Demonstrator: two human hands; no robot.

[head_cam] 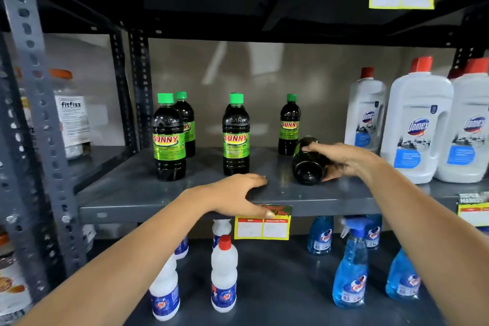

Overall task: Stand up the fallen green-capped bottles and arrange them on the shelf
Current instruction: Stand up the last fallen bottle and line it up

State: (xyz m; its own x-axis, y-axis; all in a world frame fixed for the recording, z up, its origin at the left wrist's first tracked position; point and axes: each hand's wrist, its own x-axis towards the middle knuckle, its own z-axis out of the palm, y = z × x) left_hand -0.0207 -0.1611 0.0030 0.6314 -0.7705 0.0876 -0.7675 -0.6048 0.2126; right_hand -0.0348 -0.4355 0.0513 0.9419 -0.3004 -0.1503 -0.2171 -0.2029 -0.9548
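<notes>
Several dark Sunny bottles with green caps stand upright on the grey shelf (148,193): a pair at the left (168,140), a pair in the middle (235,137) and a single one further back (289,124). One dark bottle (308,167) lies on its side with its base toward me; its cap is hidden. My right hand (341,159) is wrapped over this fallen bottle, fingers on top and thumb below. My left hand (238,196) rests on the shelf's front edge, fingers apart, holding no bottle.
Large white Domex bottles (415,124) with red caps stand close to the right of the fallen bottle. Below are small white bottles (223,275) and blue spray bottles (350,267). A yellow price tag (262,227) hangs from the shelf edge. A perforated upright post (34,87) stands at the left.
</notes>
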